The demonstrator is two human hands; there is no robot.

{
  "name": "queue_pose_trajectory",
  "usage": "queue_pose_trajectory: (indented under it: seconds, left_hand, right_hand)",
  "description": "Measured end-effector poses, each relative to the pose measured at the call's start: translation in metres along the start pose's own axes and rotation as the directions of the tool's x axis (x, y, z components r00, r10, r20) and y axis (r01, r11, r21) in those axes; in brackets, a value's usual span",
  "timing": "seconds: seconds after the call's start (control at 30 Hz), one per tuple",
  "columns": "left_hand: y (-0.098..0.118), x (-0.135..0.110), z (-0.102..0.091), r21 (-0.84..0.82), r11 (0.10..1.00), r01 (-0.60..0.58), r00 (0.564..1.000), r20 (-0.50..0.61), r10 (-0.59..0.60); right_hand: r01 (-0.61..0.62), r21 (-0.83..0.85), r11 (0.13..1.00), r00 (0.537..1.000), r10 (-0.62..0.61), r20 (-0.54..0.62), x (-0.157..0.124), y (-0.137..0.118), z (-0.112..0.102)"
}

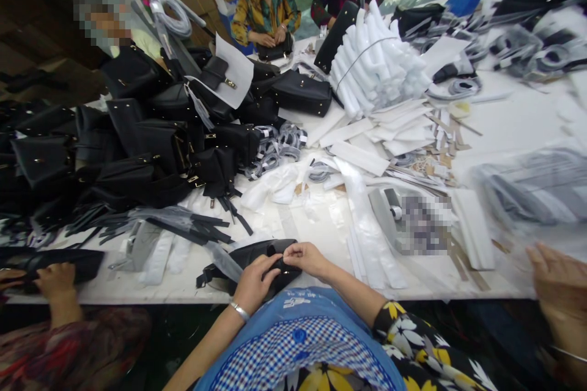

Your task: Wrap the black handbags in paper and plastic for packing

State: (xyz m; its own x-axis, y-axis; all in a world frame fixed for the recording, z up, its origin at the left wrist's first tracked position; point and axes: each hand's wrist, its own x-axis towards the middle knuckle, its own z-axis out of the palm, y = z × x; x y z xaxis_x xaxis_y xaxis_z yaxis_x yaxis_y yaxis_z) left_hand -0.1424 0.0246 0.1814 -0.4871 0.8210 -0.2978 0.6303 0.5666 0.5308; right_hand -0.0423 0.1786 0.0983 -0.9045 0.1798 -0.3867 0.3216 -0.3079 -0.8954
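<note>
A black handbag (261, 248) lies at the table's near edge, just in front of my blue apron. My left hand (257, 280) rests over the bag's near side, with fingers and thumb closed on a part of it. At the bag's right end my right hand (303, 256) pinches thumb against fingertips. The small piece between those fingertips is too small to make out. A strip of clear plastic wrap (224, 263) lies across the bag's left part, beside my left hand.
Black handbags (151, 140) are heaped on the left. Rolled white foam tubes (367, 61) stand tied in a bundle beyond white strips (367, 156). Plastic-wrapped goods (532, 189) lie right. Co-workers' hands work at the left (57, 281), right (557, 281) and far side (270, 40).
</note>
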Motion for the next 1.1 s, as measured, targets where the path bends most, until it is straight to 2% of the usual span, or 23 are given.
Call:
queue_pose_trajectory:
  seconds: [0.1, 0.3, 0.6, 0.73, 0.83, 0.93, 1.03, 1.1]
  left_hand:
    - [0.007, 0.003, 0.001, 0.080, 0.996, -0.029, 1.000, -0.001, 0.029]
    - [0.014, 0.012, 0.006, 0.237, 0.967, -0.090, 0.994, -0.044, 0.103]
    - [0.002, 0.005, 0.005, 0.301, 0.935, -0.187, 0.971, -0.089, 0.223]
    - [-0.001, 0.004, 0.003, 0.300, 0.932, -0.204, 0.966, -0.094, 0.241]
    - [0.000, 0.005, 0.001, 0.296, 0.933, -0.206, 0.967, -0.085, 0.240]
    - [0.001, 0.007, -0.002, 0.293, 0.933, -0.208, 0.970, -0.060, 0.235]
    - [0.000, 0.007, -0.005, 0.293, 0.933, -0.206, 0.973, -0.039, 0.227]
    - [-0.002, 0.007, -0.007, 0.292, 0.934, -0.206, 0.974, -0.030, 0.224]
  right_hand:
    - [-0.037, -0.023, 0.999, 0.999, 0.037, -0.002, 0.001, -0.001, -0.001]
    - [-0.075, -0.127, 0.989, 0.994, 0.063, -0.093, -0.007, 0.000, -0.002]
    - [-0.094, -0.262, 0.960, 0.992, 0.068, -0.107, -0.020, 0.004, 0.002]
    - [-0.121, -0.268, 0.956, 0.983, 0.077, -0.166, -0.027, 0.013, 0.002]
    - [-0.168, -0.230, 0.959, 0.961, 0.108, -0.254, -0.030, 0.027, -0.004]
    - [-0.220, -0.132, 0.967, 0.914, 0.157, -0.373, -0.032, 0.041, -0.010]
    - [-0.225, 0.036, 0.974, 0.859, 0.216, -0.464, -0.032, 0.047, -0.006]
    - [-0.193, 0.185, 0.963, 0.840, 0.260, -0.477, -0.032, 0.046, 0.005]
